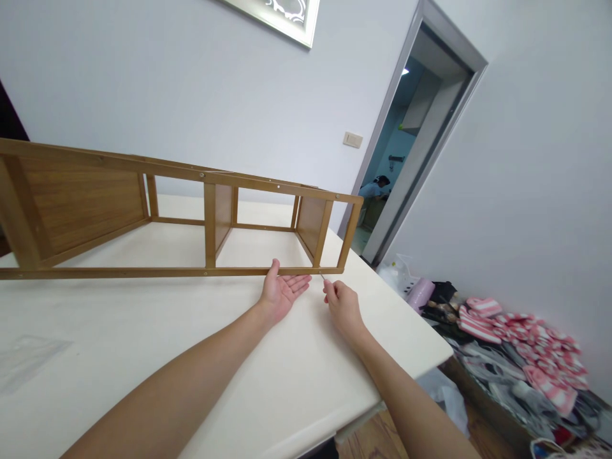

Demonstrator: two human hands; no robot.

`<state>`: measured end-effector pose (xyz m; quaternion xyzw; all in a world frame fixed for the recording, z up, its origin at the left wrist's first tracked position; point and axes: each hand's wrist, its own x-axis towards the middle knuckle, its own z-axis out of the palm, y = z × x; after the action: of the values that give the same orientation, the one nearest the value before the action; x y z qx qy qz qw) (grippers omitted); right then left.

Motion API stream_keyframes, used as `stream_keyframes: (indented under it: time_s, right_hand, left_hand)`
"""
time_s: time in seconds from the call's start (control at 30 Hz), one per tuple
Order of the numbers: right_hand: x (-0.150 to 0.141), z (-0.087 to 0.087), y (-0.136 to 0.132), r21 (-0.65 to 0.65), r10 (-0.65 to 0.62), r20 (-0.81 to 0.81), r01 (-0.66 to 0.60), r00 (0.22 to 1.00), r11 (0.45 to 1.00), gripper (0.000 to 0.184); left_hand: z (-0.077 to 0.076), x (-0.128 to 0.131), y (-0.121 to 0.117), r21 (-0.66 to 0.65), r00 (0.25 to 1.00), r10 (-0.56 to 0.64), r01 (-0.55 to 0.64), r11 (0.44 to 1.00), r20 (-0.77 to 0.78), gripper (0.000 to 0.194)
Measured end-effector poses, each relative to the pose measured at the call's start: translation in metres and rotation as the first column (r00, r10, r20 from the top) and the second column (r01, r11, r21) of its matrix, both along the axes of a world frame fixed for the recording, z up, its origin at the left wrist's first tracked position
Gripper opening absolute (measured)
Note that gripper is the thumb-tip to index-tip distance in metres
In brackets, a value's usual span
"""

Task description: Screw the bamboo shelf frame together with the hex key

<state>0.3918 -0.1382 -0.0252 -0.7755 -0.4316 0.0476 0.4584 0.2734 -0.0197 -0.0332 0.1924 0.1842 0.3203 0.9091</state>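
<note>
A brown wooden shelf frame (pixel 210 223) lies on its side across the white table (pixel 287 395), its shelf panels standing upright. My left hand (pixel 280 294) is open, palm up, at the lower rail, with the thumb in front of the rail and the fingers stretched to the right. Just right of it, my right hand (pixel 343 305) is closed in a pinch on a thin metal tool (pixel 323 276). The tool's tip meets the lower rail near the frame's right end, by a screw spot. Most of the tool is hidden in the fingers, so its kind is unclear.
A clear plastic bag (pixel 31 357) lies on the table at left. Beyond the table's right edge, striped cloth (pixel 526 338) and other items are piled on the floor. Behind is a doorway (pixel 406 134), with a person (pixel 375 187) bending in the room beyond.
</note>
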Motion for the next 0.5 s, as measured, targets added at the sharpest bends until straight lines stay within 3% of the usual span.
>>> stream_keyframes:
  time_s: [0.07, 0.13, 0.2, 0.27, 0.3, 0.37, 0.5]
  right_hand:
    - [-0.001, 0.003, 0.002, 0.076, 0.087, -0.343, -0.065, 0.935, 0.995, 0.044]
    - [-0.001, 0.007, 0.002, 0.192, 0.212, -0.633, -0.114, 0.744, 0.975, 0.039]
    - [0.0, 0.011, 0.001, 0.289, 0.319, -0.794, -0.141, 0.516, 0.947, 0.031]
    - [0.002, 0.013, 0.0, 0.325, 0.36, -0.854, -0.155, 0.376, 0.933, 0.025]
    - [0.003, 0.013, 0.0, 0.329, 0.366, -0.861, -0.162, 0.354, 0.93, 0.024]
    - [0.004, 0.011, 0.001, 0.331, 0.374, -0.84, -0.174, 0.392, 0.927, 0.027]
    - [0.002, 0.003, 0.005, 0.301, 0.338, -0.734, -0.164, 0.589, 0.94, 0.039]
  left_hand:
    - [0.0, 0.0, 0.0, -0.008, 1.0, 0.0, 0.0, 1.0, -0.002, 0.09]
    - [0.0, 0.0, 0.001, -0.014, 1.0, -0.003, 0.003, 1.0, -0.007, 0.09]
    - [0.0, 0.0, 0.001, -0.016, 1.0, -0.006, 0.006, 1.0, -0.011, 0.091]
    - [-0.001, 0.001, 0.002, -0.014, 1.0, -0.005, 0.005, 1.0, -0.008, 0.091]
    - [-0.001, 0.001, 0.002, -0.013, 1.0, -0.004, 0.004, 1.0, -0.006, 0.091]
    - [-0.001, 0.001, 0.002, -0.009, 1.0, -0.004, 0.003, 1.0, -0.002, 0.091]
    - [0.0, 0.001, 0.001, -0.003, 1.0, -0.007, 0.007, 1.0, -0.006, 0.09]
